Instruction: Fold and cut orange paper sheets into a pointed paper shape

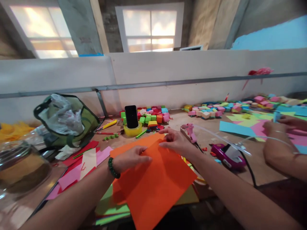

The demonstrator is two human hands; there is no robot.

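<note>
One orange sheet (155,183) lies under my loosely open left hand (129,158); my right hand (177,141) curls narrowly at its top, whether gripping I cannot tell.

Two bright white-framed windows (45,28) (150,27) glow in the rough concrete wall (110,28) — daylight warming their panes. Below runs a long white panel partition (179,67), crossed by a grey metal rail (153,85) — behind a brown-covered worktable (177,116).
</note>
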